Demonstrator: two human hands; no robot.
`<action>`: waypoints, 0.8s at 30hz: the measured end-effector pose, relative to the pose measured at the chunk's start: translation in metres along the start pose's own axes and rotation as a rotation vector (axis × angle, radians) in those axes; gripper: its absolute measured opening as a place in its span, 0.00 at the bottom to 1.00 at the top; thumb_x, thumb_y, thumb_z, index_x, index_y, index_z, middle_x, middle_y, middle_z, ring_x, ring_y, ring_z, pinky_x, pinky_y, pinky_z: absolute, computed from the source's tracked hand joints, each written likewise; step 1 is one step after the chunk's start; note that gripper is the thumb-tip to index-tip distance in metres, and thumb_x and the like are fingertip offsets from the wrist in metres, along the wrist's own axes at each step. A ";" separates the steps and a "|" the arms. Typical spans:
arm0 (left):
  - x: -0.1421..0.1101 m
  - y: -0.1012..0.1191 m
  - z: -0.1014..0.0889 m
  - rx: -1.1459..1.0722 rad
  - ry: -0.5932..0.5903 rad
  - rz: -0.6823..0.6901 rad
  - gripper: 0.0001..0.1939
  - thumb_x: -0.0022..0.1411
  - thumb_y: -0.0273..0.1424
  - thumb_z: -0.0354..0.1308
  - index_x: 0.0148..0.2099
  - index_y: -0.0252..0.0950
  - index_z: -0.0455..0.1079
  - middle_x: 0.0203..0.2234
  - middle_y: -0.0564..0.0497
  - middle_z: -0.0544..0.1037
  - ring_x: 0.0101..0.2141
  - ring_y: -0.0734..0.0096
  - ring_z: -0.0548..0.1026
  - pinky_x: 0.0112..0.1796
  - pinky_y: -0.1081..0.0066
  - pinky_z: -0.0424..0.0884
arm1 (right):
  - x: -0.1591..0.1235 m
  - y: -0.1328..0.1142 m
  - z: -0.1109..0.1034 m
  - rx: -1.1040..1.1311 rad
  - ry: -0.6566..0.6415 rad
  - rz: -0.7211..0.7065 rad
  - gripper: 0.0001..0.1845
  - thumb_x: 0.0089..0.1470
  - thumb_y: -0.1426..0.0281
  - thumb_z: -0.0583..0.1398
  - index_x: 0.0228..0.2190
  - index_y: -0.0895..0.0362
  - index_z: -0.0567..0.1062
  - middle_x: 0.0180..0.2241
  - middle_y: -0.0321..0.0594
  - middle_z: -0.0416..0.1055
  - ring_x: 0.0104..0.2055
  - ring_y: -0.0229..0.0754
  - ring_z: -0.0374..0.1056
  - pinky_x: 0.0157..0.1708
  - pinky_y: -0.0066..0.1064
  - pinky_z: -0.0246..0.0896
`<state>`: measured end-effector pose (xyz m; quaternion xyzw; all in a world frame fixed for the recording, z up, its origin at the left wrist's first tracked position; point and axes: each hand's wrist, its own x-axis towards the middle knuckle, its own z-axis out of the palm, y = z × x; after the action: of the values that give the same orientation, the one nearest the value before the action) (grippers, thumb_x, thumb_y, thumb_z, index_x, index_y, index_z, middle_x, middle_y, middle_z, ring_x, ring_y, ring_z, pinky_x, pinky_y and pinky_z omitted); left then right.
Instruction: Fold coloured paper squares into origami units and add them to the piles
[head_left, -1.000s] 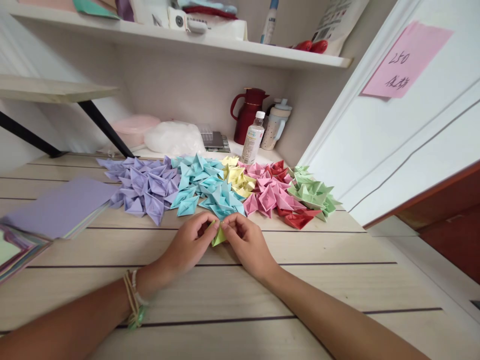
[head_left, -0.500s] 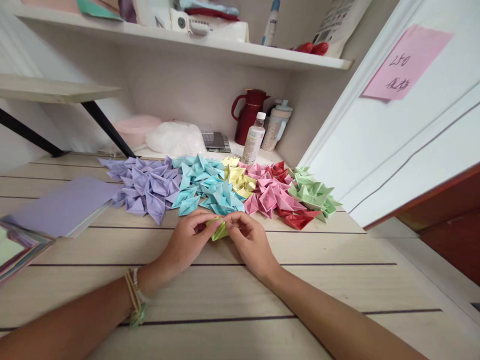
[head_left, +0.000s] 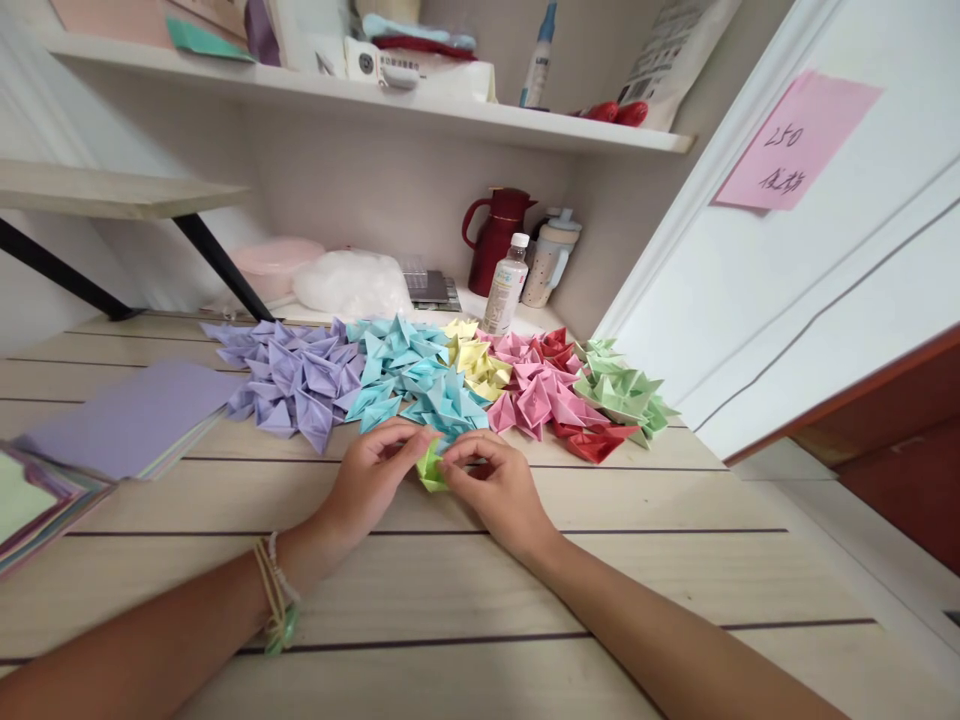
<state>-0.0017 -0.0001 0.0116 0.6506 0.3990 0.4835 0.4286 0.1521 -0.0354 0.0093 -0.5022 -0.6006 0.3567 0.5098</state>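
Observation:
A small yellow-green folded paper boat (head_left: 431, 470) is held between my two hands, just above the slatted table. My left hand (head_left: 377, 475) pinches its left side between thumb and fingers. The fingers of my right hand (head_left: 495, 478) are closed on its right edge. Right behind my hands lie heaps of paper boats: purple boats (head_left: 296, 380), blue boats (head_left: 412, 370), pale yellow boats (head_left: 480, 365), pink boats (head_left: 540, 390), red boats (head_left: 598, 440) and green boats (head_left: 622, 385). My fingers hide part of the piece.
At the left lie stacks of coloured paper (head_left: 142, 415). Behind the boats stand a plastic bottle (head_left: 505, 285), a dark red jug (head_left: 499, 240) and a light tumbler (head_left: 551, 260). A small raised shelf (head_left: 120, 188) has black legs on the table. A pink note (head_left: 799, 140) hangs at the right.
The yellow-green paper has turned and opened out between my fingers, showing more of its inside. My fingers have shifted slightly along its edges. The whole view has tilted a little.

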 end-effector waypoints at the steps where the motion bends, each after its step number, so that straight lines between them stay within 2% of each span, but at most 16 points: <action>1: 0.000 0.001 0.000 -0.015 -0.002 -0.015 0.10 0.55 0.36 0.57 0.29 0.35 0.74 0.29 0.50 0.77 0.34 0.66 0.73 0.36 0.71 0.67 | 0.000 0.000 0.000 -0.006 -0.026 0.002 0.02 0.43 0.71 0.62 0.24 0.57 0.76 0.30 0.39 0.71 0.31 0.38 0.67 0.28 0.26 0.61; 5: 0.001 0.000 0.000 -0.014 0.016 -0.068 0.11 0.55 0.37 0.57 0.29 0.35 0.72 0.25 0.53 0.75 0.29 0.70 0.72 0.30 0.74 0.65 | 0.000 0.001 0.001 -0.003 -0.101 0.035 0.03 0.44 0.71 0.61 0.25 0.57 0.76 0.29 0.37 0.71 0.27 0.35 0.64 0.25 0.25 0.59; 8: 0.000 0.000 0.001 0.005 0.032 -0.113 0.11 0.56 0.38 0.56 0.29 0.35 0.68 0.20 0.56 0.69 0.22 0.75 0.66 0.23 0.77 0.61 | -0.002 -0.002 0.001 0.059 -0.129 0.093 0.08 0.49 0.66 0.59 0.29 0.58 0.74 0.26 0.35 0.69 0.24 0.33 0.62 0.23 0.24 0.56; 10: -0.001 0.001 0.002 0.014 0.034 -0.115 0.12 0.57 0.39 0.55 0.28 0.35 0.65 0.17 0.58 0.65 0.19 0.77 0.63 0.21 0.77 0.59 | -0.003 -0.005 0.002 0.092 -0.155 0.103 0.11 0.49 0.63 0.60 0.33 0.57 0.72 0.26 0.34 0.69 0.24 0.34 0.62 0.22 0.24 0.55; 13: -0.004 0.001 0.003 0.028 0.045 -0.070 0.13 0.57 0.38 0.55 0.26 0.36 0.62 0.17 0.59 0.64 0.20 0.76 0.64 0.22 0.77 0.61 | -0.005 -0.007 0.003 0.061 -0.175 0.068 0.18 0.43 0.63 0.65 0.37 0.55 0.70 0.26 0.33 0.69 0.25 0.34 0.62 0.23 0.24 0.55; 18: -0.004 -0.003 0.005 -0.133 -0.006 -0.089 0.10 0.57 0.37 0.55 0.30 0.36 0.63 0.22 0.56 0.70 0.25 0.73 0.72 0.28 0.73 0.69 | -0.003 -0.002 0.004 0.114 -0.074 0.090 0.11 0.48 0.65 0.61 0.35 0.56 0.70 0.28 0.36 0.72 0.28 0.38 0.67 0.25 0.26 0.58; 22: -0.001 -0.004 0.005 -0.238 -0.048 -0.133 0.09 0.52 0.32 0.61 0.33 0.36 0.64 0.25 0.55 0.74 0.29 0.72 0.74 0.32 0.74 0.70 | 0.001 0.003 0.003 0.155 0.026 0.113 0.15 0.45 0.64 0.63 0.36 0.56 0.70 0.27 0.36 0.73 0.27 0.40 0.68 0.26 0.28 0.60; 24: 0.000 -0.003 0.004 -0.258 -0.042 -0.150 0.09 0.51 0.30 0.62 0.33 0.35 0.65 0.25 0.54 0.75 0.29 0.73 0.74 0.31 0.74 0.70 | 0.001 0.005 0.003 0.226 0.027 0.116 0.16 0.44 0.63 0.65 0.36 0.56 0.70 0.24 0.35 0.73 0.27 0.40 0.69 0.28 0.29 0.62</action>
<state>0.0021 -0.0003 0.0079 0.5683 0.3721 0.4838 0.5518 0.1500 -0.0330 0.0041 -0.4803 -0.5197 0.4442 0.5495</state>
